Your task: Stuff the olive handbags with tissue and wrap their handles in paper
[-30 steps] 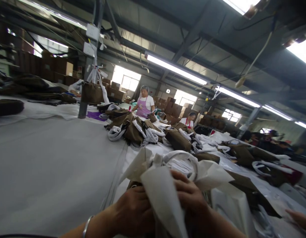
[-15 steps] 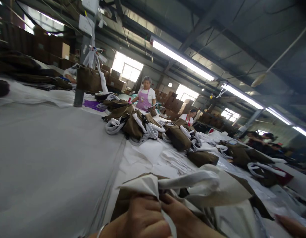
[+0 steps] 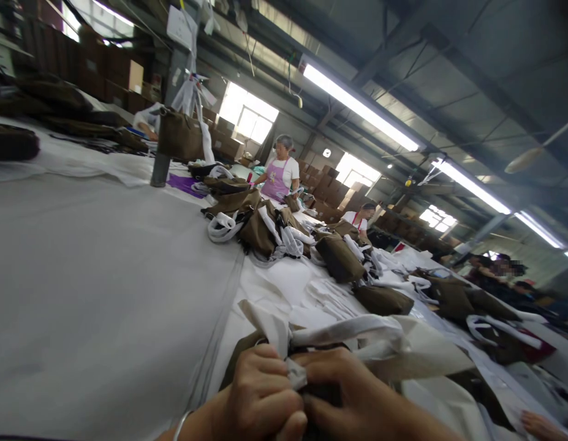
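In the lower middle lies an olive-brown bag (image 3: 238,361) with a handle wrapped in white (image 3: 352,331) and pale wrapping sheet (image 3: 431,355) around it. My left hand (image 3: 265,392) is closed in a fist on a crumpled strip of white wrapping paper (image 3: 274,324) at the bag's near side. Close beside it, my right hand (image 3: 348,389) has its fingers curled and pinched at the same crumpled paper, over the bag's dark opening. The fingertips of both hands are partly hidden.
Olive-brown bags with white-wrapped handles (image 3: 260,229) are heaped beyond, over white sheets (image 3: 284,278). A grey post (image 3: 162,165) stands at left. Another person's hand (image 3: 538,422) shows at lower right. A person in a pink apron (image 3: 279,174) stands across the table (image 3: 104,275).
Both hands have come up a little and closer together, and the white paper is now bunched between them. The view has shifted slightly. The other person's hand at the right has moved.
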{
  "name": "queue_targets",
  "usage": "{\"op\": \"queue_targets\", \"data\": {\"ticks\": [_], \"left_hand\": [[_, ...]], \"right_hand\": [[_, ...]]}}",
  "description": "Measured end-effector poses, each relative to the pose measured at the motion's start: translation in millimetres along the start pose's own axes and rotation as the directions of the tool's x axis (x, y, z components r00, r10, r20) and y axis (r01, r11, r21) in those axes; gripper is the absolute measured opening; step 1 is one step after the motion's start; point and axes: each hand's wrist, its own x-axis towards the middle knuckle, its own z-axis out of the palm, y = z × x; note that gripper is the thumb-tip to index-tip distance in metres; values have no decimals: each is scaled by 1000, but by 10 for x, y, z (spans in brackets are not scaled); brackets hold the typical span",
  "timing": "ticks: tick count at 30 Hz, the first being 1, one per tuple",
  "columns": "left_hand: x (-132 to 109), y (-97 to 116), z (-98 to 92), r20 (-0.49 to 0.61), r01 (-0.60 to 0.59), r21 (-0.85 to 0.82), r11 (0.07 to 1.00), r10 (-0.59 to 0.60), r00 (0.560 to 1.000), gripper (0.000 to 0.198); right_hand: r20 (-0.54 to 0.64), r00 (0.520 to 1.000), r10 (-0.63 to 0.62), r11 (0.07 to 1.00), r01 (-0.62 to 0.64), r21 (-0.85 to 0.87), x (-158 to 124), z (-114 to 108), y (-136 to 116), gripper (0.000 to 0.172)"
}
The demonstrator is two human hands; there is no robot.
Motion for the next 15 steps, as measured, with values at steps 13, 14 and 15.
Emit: {"op": "queue_targets", "data": {"ticks": [13,14,15], "left_hand": [[-172,3,50,-16,-12,29,1000,13,1000,54],[-155,8,26,-18,22,39,999,-21,1000,53],[-133,13,12,-21,55,44,998,-54,998,52]], "right_hand": [[-119,986,-115,986,98,-137,95,-141,-99,20],[-56,993,-104,986,96,-134,22,-131,-97,21],[19,994,-109,984,110,-143,-35,-104,-91,22]]}}
